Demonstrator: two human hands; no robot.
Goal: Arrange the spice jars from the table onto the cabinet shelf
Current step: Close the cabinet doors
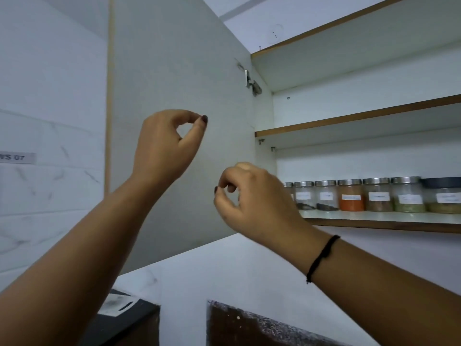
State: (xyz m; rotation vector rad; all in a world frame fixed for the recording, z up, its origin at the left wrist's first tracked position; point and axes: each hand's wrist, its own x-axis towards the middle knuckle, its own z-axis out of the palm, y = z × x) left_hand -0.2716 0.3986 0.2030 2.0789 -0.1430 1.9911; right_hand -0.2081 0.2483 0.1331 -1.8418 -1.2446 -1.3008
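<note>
Altogether seven spice jars line one cabinet shelf.

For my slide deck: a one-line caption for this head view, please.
Empty left hand and right hand raised near spice jars lined on the lower shelf.

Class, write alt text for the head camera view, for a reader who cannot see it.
A person's left hand and right hand are held up in front of an open cabinet door, fingers curled, holding nothing. To the right, labelled spice jars stand in a row on the lowest shelf, the right hand partly covering the nearest one.
</note>
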